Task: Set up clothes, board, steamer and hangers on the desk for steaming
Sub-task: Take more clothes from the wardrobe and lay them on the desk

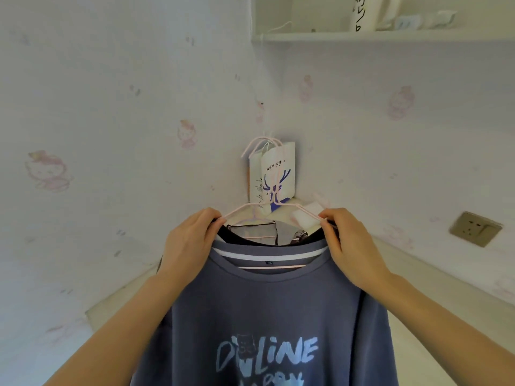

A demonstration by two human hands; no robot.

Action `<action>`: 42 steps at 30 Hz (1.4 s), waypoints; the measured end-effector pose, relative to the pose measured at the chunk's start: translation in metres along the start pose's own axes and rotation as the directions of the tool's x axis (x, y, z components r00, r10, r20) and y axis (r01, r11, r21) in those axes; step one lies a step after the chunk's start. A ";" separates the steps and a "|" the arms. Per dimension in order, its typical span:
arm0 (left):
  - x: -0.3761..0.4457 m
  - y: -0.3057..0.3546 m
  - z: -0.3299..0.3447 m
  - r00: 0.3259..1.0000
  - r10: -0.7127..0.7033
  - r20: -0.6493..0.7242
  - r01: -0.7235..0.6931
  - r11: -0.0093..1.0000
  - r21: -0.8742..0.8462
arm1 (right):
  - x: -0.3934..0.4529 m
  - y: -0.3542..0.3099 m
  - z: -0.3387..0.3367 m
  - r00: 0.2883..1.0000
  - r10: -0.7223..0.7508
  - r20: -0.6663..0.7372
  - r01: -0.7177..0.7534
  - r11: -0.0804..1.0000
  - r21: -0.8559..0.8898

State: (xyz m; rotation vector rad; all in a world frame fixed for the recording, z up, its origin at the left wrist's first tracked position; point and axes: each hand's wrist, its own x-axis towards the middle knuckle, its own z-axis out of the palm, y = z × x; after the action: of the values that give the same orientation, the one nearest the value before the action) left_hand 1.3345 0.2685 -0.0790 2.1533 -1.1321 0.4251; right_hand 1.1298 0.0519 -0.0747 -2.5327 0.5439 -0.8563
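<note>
Holding a slate-blue cotton T-shirt with pale blue lettering (267, 316) up in front of a room corner, a person is gripping it at both shoulders. The left hand (192, 240) is pinching the left arm of a thin pink wire hanger (270, 266) together with the collar; the right hand (348, 243) is pinching the right arm likewise. More pink hanger hooks (259, 143) are rising above the collar toward the wall corner, in front of a white paper bag with a blue deer logo (276, 174). A darker garment (223, 232) is showing behind the collar. The cream tabletop (446, 296) is lying below, its far corner beneath the bag. A beige wall socket (475, 228) is sitting on the right wall, above the tabletop's right edge.
</note>
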 end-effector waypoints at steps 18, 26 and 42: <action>0.047 -0.108 0.134 0.835 -0.330 0.440 0.348 0.937 0.042 | 0.085 0.144 0.114 0.931 0.275 0.242 -0.249 0.960 -0.131; 0.018 -0.150 0.159 0.810 -0.476 0.343 0.490 0.870 0.051 | 0.101 0.166 0.146 0.923 0.270 0.275 -0.254 0.963 -0.092; 0.099 -0.209 0.227 0.788 -0.565 0.246 0.514 0.823 0.243 | 0.202 0.222 0.226 0.937 0.191 0.291 -0.166 0.980 -0.108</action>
State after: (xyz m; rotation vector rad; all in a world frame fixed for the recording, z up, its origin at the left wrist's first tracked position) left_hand 1.5586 0.1392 -0.2739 2.6279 -0.5801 -0.0931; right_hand 1.3719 -0.1748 -0.2518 -2.5714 0.7069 -0.3797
